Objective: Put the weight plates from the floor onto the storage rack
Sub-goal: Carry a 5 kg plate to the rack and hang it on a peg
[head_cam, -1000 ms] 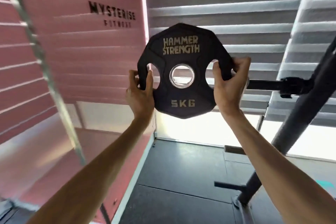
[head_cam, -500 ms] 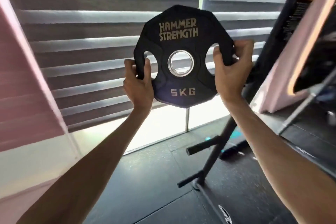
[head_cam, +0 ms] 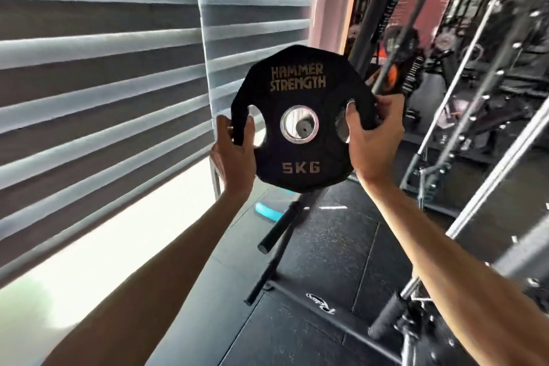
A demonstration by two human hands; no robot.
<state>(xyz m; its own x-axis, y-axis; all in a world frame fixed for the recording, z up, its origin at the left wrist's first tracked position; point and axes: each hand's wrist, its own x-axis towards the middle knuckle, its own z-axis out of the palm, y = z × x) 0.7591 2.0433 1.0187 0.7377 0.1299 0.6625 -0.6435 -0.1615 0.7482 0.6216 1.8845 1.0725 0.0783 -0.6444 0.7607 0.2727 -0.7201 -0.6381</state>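
Observation:
A black weight plate (head_cam: 300, 89), lettered HAMMER STRENGTH and 5KG, is held upright at chest height in front of me. My left hand (head_cam: 233, 157) grips its left edge through the left grip hole. My right hand (head_cam: 375, 140) grips its right edge through the right hole. Through the steel-ringed centre hole shows the round end of a peg. Behind and below the plate stands the black storage rack (head_cam: 274, 258), with a bare peg (head_cam: 276, 229) sticking out toward me and its upright rising behind the plate.
Grey striped window blinds (head_cam: 104, 83) fill the left. A turquoise object (head_cam: 267, 212) lies on the dark rubber floor (head_cam: 332, 249) by the rack. Cable machines and steel frames (head_cam: 481, 116) crowd the right, with a padded handle (head_cam: 389, 315) low at the right.
The view has swung right from the pink wall to the blinds and the rack. Both hands kept their hold on the plate, which now faces the rack's upright.

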